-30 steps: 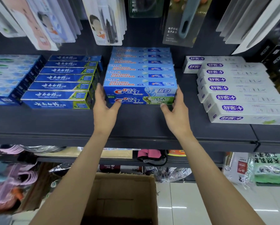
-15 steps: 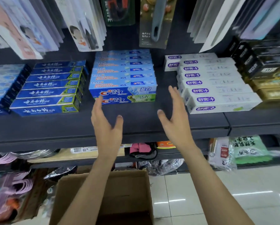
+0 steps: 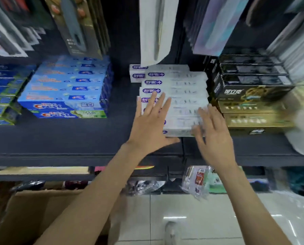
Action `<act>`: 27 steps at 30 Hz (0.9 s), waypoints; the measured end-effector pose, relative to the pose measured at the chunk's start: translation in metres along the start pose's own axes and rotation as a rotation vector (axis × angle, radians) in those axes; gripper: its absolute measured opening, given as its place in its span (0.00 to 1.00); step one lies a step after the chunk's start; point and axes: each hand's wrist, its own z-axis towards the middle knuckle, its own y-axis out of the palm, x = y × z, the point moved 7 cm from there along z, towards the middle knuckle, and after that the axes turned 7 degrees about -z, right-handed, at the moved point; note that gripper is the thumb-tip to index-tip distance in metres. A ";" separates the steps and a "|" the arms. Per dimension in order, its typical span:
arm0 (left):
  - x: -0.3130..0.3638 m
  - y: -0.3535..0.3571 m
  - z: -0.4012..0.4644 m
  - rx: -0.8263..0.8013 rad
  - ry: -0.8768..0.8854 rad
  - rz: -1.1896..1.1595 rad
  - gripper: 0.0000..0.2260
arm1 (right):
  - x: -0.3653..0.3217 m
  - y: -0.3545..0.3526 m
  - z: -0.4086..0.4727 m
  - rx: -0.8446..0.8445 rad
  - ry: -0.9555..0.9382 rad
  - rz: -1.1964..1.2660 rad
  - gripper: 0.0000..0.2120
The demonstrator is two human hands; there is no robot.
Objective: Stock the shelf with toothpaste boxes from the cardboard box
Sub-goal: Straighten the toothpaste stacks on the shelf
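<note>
Both hands spread flat at the white toothpaste stack on the shelf

The shelf (image 3: pixel 63 144) is seen under both hands; the cardboard box (image 3: pixel 33 214) lies below the left forearm. White boxes (image 3: pixel 183 103) are stacked between and beyond the hands, blue boxes (image 3: pixel 66 89) well left. The left hand (image 3: pixel 150 126), fingers straight and apart, is laid over the stack's left end; the right hand (image 3: pixel 213 137), fingers splayed and blurred, is at its right end.

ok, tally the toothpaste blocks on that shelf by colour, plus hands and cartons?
dark blue-green block: 1
light blue Crest block: 1
white block: 1
black-and-gold block: 1
hands: 2 (left hand, right hand)
cardboard box: 1
Total: 7
The far right edge is too blurred to count.
</note>
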 end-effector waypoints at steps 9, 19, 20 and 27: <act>-0.006 0.016 0.022 -0.091 -0.034 0.021 0.49 | 0.001 0.015 0.025 -0.083 0.043 0.067 0.30; -0.040 0.011 0.012 -0.092 -0.020 0.025 0.48 | -0.024 0.014 0.082 -0.177 -0.077 0.121 0.27; -0.041 0.011 0.012 -0.097 -0.023 0.027 0.48 | -0.020 0.019 0.098 -0.204 -0.050 0.093 0.28; -0.040 0.011 0.012 -0.103 -0.077 0.009 0.49 | -0.001 0.059 0.141 -0.437 0.089 -0.154 0.38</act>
